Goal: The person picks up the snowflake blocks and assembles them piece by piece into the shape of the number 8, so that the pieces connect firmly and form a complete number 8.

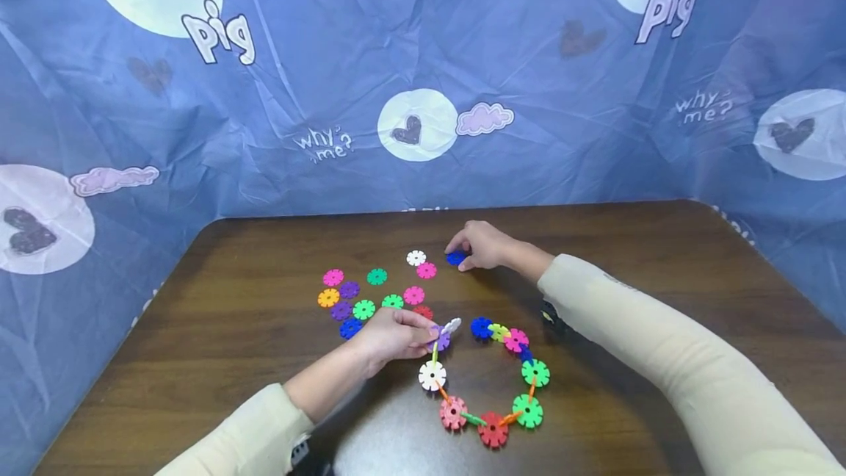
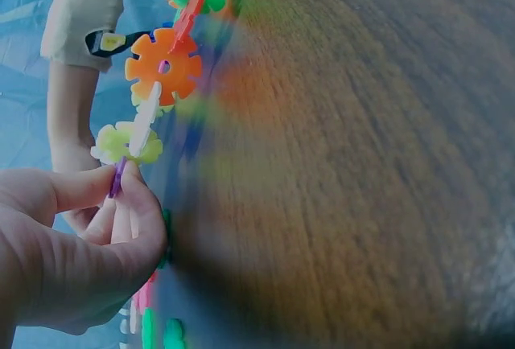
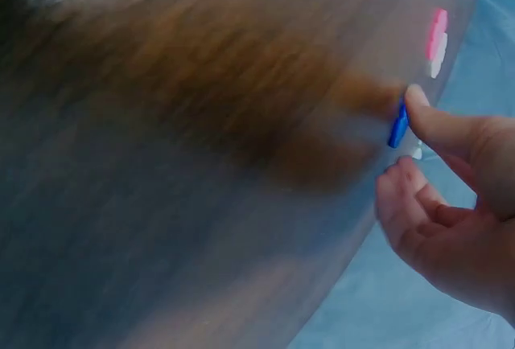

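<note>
My left hand (image 1: 395, 336) pinches a purple notched plastic disc (image 2: 117, 178) between thumb and fingers. That disc is the left end of a curved chain of notched discs, and a white disc (image 1: 452, 326) stands up from it. The chain runs through a white disc (image 1: 432, 376), a red one (image 1: 493, 430) and green ones (image 1: 527, 411) to a blue end disc (image 1: 481, 327). Farther back, my right hand (image 1: 485, 244) is over a loose blue disc (image 3: 398, 128). One digit touches the disc's edge; in the right wrist view a small gap separates the other fingertips from it.
Loose discs lie beyond my left hand, among them a pink (image 1: 333, 277), an orange (image 1: 328, 298), a dark green (image 1: 377, 276) and a white one (image 1: 416, 258). They rest on a brown wooden table (image 1: 661, 263). A blue printed cloth (image 1: 344, 42) hangs behind.
</note>
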